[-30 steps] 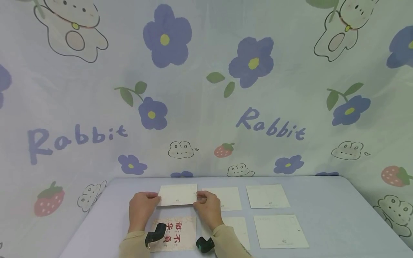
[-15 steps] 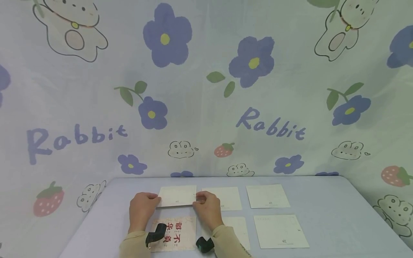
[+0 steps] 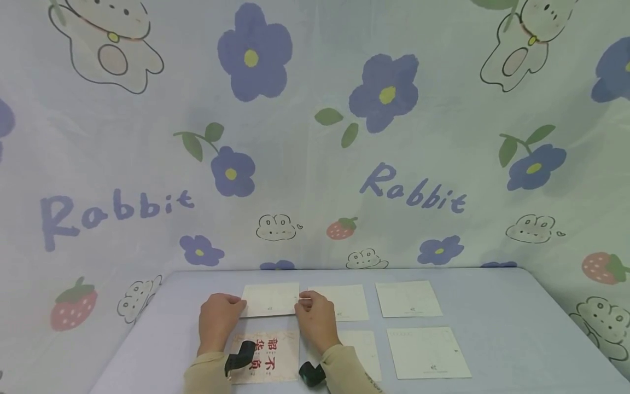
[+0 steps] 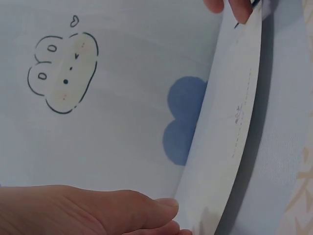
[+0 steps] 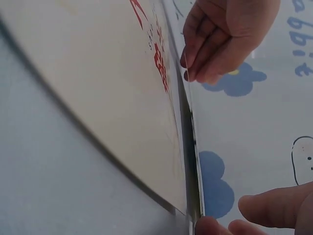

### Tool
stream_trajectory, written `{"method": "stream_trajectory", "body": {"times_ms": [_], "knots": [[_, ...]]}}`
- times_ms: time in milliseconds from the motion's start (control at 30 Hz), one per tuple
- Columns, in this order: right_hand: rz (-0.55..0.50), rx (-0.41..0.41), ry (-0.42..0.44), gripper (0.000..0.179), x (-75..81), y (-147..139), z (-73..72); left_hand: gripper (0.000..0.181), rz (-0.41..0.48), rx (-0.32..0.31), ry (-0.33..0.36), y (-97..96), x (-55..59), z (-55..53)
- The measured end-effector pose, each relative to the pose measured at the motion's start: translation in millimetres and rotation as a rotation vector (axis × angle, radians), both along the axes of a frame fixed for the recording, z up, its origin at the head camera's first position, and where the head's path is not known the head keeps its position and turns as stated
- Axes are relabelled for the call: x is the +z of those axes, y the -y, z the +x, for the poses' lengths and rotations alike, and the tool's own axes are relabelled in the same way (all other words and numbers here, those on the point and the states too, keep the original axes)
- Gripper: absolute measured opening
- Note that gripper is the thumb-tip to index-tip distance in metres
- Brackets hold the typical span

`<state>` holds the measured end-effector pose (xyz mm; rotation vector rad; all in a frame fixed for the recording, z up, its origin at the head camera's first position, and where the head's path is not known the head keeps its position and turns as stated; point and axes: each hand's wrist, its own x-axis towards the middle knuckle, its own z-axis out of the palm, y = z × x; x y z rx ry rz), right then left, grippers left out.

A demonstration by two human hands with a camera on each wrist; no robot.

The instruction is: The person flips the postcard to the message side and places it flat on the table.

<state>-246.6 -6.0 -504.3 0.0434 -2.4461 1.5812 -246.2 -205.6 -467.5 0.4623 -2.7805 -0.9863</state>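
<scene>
A cream postcard (image 3: pixel 270 300) with a tiny printed emblem is held by its short edges at the table's back left, its near edge slightly raised above a strip of shadow. My left hand (image 3: pixel 217 320) pinches the left edge, its thumb (image 4: pixel 132 210) showing low in the left wrist view. At the right edge, my right hand (image 3: pixel 316 320) grips with thumb and fingers, overlapping the neighbouring postcard (image 3: pixel 351 302) in the head view. Just nearer lies a postcard with red characters (image 3: pixel 275 347), partly covered by the black wrist camera (image 3: pixel 241 354) on my left arm.
Another pale postcard (image 3: pixel 364 350) lies partly under my right forearm. Two more rest to the right, a back one (image 3: pixel 408 299) and a front one (image 3: pixel 428 353). A printed curtain (image 3: pixel 305 164) hangs behind the pale table (image 3: pixel 512 328).
The held postcard has come down slightly and a little toward me, with both hands still at its edges. The other postcards stay where they were.
</scene>
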Motion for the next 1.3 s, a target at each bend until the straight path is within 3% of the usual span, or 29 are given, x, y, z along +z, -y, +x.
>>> {"method": "stream_trajectory", "body": {"times_ms": [767,1300], "knots": [[-0.009,-0.004,0.000,0.016,-0.4,1.4,1.2,0.030,-0.009,-0.020,0.003,-0.9,-0.1,1.4],[-0.003,0.064,0.024,0.014,7.8,0.4,4.4,0.030,-0.031,-0.043,-0.053,-0.8,7.3,6.2]]}}
